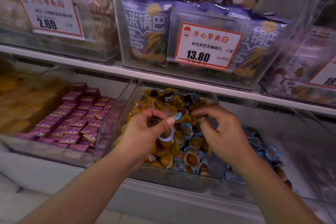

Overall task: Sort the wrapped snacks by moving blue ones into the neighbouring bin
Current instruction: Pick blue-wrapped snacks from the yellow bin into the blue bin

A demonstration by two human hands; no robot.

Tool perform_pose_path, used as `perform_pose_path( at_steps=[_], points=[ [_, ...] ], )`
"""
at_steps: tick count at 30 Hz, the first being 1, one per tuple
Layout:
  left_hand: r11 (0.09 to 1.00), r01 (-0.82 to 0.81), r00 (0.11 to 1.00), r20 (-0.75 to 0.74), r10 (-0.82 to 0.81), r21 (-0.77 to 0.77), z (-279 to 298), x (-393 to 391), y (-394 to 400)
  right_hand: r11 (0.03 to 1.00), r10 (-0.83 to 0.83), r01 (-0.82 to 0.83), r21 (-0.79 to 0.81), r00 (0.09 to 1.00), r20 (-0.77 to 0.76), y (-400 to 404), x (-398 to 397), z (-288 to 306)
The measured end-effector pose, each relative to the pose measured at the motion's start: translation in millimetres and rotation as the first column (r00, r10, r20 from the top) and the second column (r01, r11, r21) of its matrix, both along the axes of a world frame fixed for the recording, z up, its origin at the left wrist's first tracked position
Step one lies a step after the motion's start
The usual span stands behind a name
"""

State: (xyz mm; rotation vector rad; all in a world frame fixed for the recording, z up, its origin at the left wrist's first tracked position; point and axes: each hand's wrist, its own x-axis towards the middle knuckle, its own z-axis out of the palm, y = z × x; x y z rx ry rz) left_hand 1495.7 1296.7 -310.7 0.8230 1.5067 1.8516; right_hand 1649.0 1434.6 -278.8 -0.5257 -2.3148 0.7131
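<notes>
Nearest, our left hand (145,125) pinches blue snacks (168,135) over the clear plastic bin (180,173) of mixed yellow and blue round packets. Our right hand (221,127) hovers beside it, fingers curled; whether they hold anything we cannot tell. Right lies the neighbouring bin (234,180) of blue packets. Farther up, a price tag (207,46) reads 13.80.

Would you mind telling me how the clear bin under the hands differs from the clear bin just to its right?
The middle bin holds a mix of yellow-wrapped and blue-wrapped snacks; the right bin shows almost only blue-wrapped ones. The middle bin is heaped high, while the right bin's pile looks lower. Both hands work over the middle bin, the left hand pinching a blue-wrapped snack, the right hand curled above the pile; none reaches into the right bin. Both are clear plastic bins on the lower shelf.
</notes>
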Motion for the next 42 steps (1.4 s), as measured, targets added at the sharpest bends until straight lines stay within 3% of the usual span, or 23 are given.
perform_pose_path(
  at_steps=[3, 5, 7, 9, 11, 15, 20, 22, 23, 24, 25, 26, 27, 28, 29, 30, 33, 37, 42],
  points=[
    [0.995, -0.024, 0.875, 0.483, -0.025, 0.095, 6.2, -12.4, -1.1, 0.999, -0.009, 0.004, 0.039, 0.993, 0.120, -8.7, -10.7, -3.5],
    [0.996, -0.040, 0.810, 0.587, -0.018, 0.086, 10.2, -15.2, 1.4, 0.996, -0.059, 0.032, 0.087, 0.944, 0.324, -11.9, -13.2, -8.5],
    [0.995, -0.043, 0.785, 0.619, -0.023, 0.092, 10.4, -16.3, 2.7, 0.999, -0.033, 0.027, 0.020, 0.865, 0.500, -19.7, -18.1, -15.2],
    [0.995, -0.031, 0.775, 0.630, -0.038, 0.099, 9.3, -16.7, 3.6, 0.999, 0.011, 0.022, -0.047, 0.797, 0.604, -26.4, -24.2, -25.0],
    [0.995, -0.022, 0.778, 0.627, -0.043, 0.096, 7.7, -18.3, 2.6, 0.998, -0.045, 0.069, -0.016, 0.793, 0.608, -26.5, -29.4, -35.1],
    [0.996, -0.057, 0.803, 0.596, 0.002, 0.073, 2.3, -20.0, 2.0, 0.992, -0.129, 0.117, 0.055, 0.877, 0.464, -20.4, -30.8, -41.2],
    [0.976, -0.210, 0.906, 0.387, 0.169, 0.065, -0.4, -11.7, 7.8, 0.987, -0.154, 0.126, 0.101, 0.918, 0.365, -25.6, -26.6, -38.0],
    [0.966, -0.246, 0.921, 0.330, 0.206, 0.084, 3.2, -8.5, 8.8, 0.985, -0.170, 0.174, 0.011, 0.945, 0.279, -26.8, -24.6, -33.3],
    [0.961, -0.261, 0.927, 0.301, 0.223, 0.091, 5.3, -7.0, 9.5, 0.974, -0.173, 0.198, -0.109, 0.962, 0.210, -29.0, -24.1, -27.6],
    [0.956, -0.281, 0.937, 0.239, 0.253, 0.088, 7.2, -4.6, 10.3, 0.932, -0.164, 0.194, -0.305, 0.979, 0.123, -31.2, -23.1, -21.1],
    [0.947, -0.309, 0.945, 0.141, 0.296, 0.082, 8.9, -1.0, 11.0, 0.810, -0.142, 0.129, -0.571, 0.990, 0.023, -33.1, -21.8, -14.8],
    [0.939, -0.332, 0.943, 0.026, 0.331, 0.088, 10.4, 3.9, 11.8, 0.574, -0.095, -0.022, -0.818, 0.991, -0.093, -36.3, -20.5, -8.6],
    [0.934, -0.338, 0.935, -0.073, 0.347, 0.114, 11.7, 10.4, 12.6, 0.274, -0.040, -0.206, -0.939, 0.973, -0.226, -41.5, -18.1, -1.0],
    [0.936, -0.318, 0.929, -0.147, 0.339, 0.150, 12.9, 18.3, 13.4, 0.039, -0.002, -0.331, -0.943, 0.944, -0.331, -45.8, -14.8, 5.0],
    [0.942, -0.289, 0.919, -0.226, 0.323, 0.172, 13.2, 26.8, 14.4, -0.084, 0.024, -0.399, -0.913, 0.915, -0.402, -48.9, -10.8, 8.2],
    [0.948, -0.259, 0.900, -0.311, 0.306, 0.183, 13.0, 35.3, 15.8, -0.129, 0.026, -0.439, -0.889, 0.895, -0.445, -51.5, -6.2, 10.4],
    [0.972, -0.165, 0.843, -0.487, 0.227, 0.166, 13.4, 58.8, 21.8, -0.101, -0.049, -0.416, -0.904, 0.909, -0.414, -52.8, 7.9, 13.6],
    [0.986, 0.091, 0.867, -0.498, -0.010, 0.140, 12.8, 89.5, 30.7, 0.152, -0.167, -0.242, -0.958, 0.949, -0.266, -44.2, 32.4, 7.9],
    [0.953, 0.288, 0.823, -0.533, -0.194, 0.098, 9.5, 104.3, 35.8, 0.318, -0.208, -0.168, -0.933, 0.948, -0.241, -29.1, 61.5, 7.1]
  ],
)
